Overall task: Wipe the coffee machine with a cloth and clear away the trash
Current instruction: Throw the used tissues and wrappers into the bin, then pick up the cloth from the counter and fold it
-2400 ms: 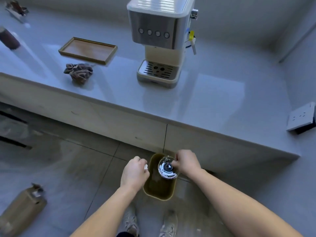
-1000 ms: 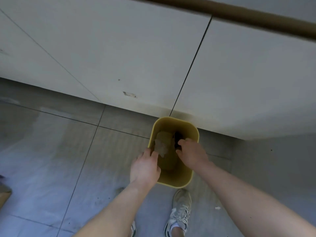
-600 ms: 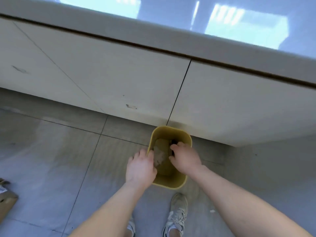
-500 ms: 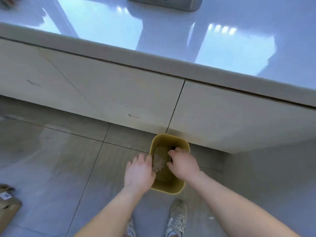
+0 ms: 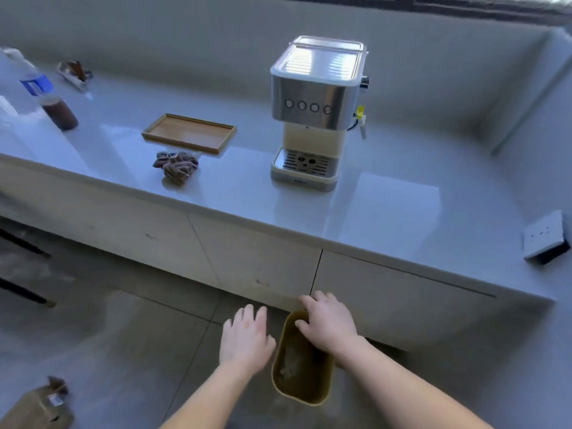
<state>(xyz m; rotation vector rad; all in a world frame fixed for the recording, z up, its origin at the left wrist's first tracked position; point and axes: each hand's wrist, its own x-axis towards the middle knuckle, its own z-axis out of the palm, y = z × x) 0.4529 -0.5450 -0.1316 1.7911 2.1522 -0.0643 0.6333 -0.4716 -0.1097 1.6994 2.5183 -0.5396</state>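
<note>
Your left hand [image 5: 246, 337] and right hand [image 5: 328, 325], fingers spread and empty, hover over the bin [image 5: 301, 394] at lower centre; crumpled trash [image 5: 289, 362] lies inside. Cloth [image 5: 176, 165] sits mid-left, beside the coffee machine [image 5: 315, 113]; whether wiping is done, can't tell.

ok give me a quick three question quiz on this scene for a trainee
1. True or false: the crumpled brown cloth lies inside the shallow wooden tray.
2. Which hand is over the yellow plastic trash bin on the floor? A) left hand B) right hand C) neither
3. Fill in: the silver and cream coffee machine stands on the pale glossy ______.

Key
1. False. The cloth lies on the worktop, in front of the tray.
2. B. The right hand is over the bin's far end; the left hand is open beside the bin, over the floor.
3. Countertop.
</note>
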